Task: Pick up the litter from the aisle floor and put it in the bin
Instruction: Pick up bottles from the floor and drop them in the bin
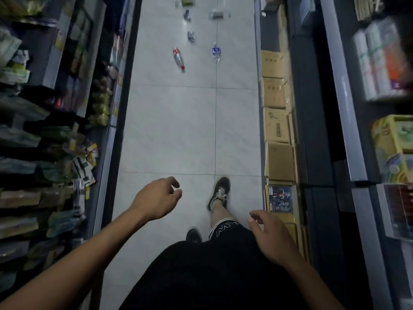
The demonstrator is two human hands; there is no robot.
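Litter lies far up the aisle floor: a clear bottle with a red label, a crushed bottle with a blue label, and smaller blurred pieces beyond; no writing on them is legible. Near the camera, the left hand and right hand hang loosely curled, holding nothing. Cardboard boxes line the right side.

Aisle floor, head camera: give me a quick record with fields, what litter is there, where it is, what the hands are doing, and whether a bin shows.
place: shop aisle, tiled floor between shelves
nearest litter: red-label bottle lying down; blue-label bottle to its right
farther litter: crumpled pieces, more beyond, blurred
left hand: empty, fingers loosely curled
right hand: empty, fingers loosely curled
boxes: cardboard, along right shelf base
bin: not in view
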